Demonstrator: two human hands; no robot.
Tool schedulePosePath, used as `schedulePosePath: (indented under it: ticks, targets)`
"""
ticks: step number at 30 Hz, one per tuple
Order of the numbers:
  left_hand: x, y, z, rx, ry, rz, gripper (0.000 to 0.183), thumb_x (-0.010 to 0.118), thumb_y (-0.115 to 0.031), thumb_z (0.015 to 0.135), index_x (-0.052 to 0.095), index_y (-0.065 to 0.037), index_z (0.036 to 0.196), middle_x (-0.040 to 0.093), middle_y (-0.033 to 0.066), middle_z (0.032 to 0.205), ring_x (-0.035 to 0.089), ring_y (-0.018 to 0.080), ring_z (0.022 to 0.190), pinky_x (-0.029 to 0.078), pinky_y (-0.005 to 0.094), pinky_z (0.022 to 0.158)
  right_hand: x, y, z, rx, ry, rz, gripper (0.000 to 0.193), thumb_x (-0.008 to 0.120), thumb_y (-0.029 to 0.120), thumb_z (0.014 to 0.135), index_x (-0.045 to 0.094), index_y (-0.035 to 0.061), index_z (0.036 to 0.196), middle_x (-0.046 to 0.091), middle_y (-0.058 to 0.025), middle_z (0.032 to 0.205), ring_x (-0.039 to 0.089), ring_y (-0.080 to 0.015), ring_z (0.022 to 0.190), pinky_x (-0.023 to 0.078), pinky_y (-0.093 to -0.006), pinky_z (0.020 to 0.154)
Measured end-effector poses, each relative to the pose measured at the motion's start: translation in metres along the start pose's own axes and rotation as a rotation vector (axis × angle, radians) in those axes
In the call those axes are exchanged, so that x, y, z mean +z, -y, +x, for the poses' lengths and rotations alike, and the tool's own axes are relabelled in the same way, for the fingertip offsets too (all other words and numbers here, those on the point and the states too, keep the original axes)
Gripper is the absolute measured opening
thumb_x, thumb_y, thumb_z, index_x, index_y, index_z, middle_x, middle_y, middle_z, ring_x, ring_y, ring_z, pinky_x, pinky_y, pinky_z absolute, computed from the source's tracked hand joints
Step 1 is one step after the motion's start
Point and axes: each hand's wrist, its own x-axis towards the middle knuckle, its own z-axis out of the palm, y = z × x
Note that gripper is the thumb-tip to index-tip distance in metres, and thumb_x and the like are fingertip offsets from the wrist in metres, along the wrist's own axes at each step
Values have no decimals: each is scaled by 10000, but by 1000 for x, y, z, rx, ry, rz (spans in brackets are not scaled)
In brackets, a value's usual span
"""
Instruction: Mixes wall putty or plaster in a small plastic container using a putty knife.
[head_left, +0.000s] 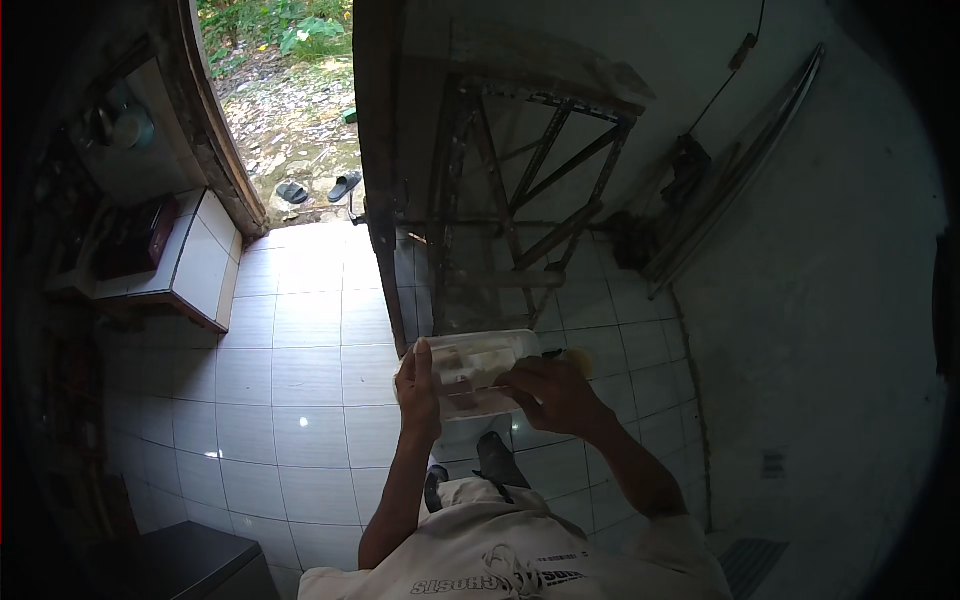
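Note:
A clear plastic container (487, 340) is held up in front of my body. My left hand (418, 385) is closed round its left end, the thumb along the upper rim. Inside lie pale and brownish pieces (489, 361), too dim to name. Over the container's right end, my right hand (548, 391) is closed with its fingertips bent inward at the contents. What its fingers pinch is hidden. A small dark tip (552, 353) shows just above the knuckles, and a yellowish rounded thing (578, 360) shows behind that hand.
An open doorway with a dark door (378, 150) leads outside, where two sandals (343, 186) lie. A tiled ledge (205, 245) stands at left, a dark metal frame (540, 180) behind the door. A grey box-like surface (190, 560) is at lower left.

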Motion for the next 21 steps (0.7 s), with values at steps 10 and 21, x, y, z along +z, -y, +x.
schedulePosePath:
  ticks: [10,21]
  targets:
    - [2,-3,-5,-27,-36,10,478,541,-467,990,605,-25,1161,609,68,1092,555,147,1013,453,313,902,4,3,-3,-54,-17,-78,181,690,88,816,667,110,994,657,-42,873,672,-217,782,547,-366,643]
    - [1,0,-3,-46,-18,-7,501,545,-480,985,605,-36,1207,601,76,1136,523,152,1083,437,320,934,1,1,-10,-65,4,-76,166,708,97,810,675,96,973,663,-51,884,676,-223,789,549,-365,656]
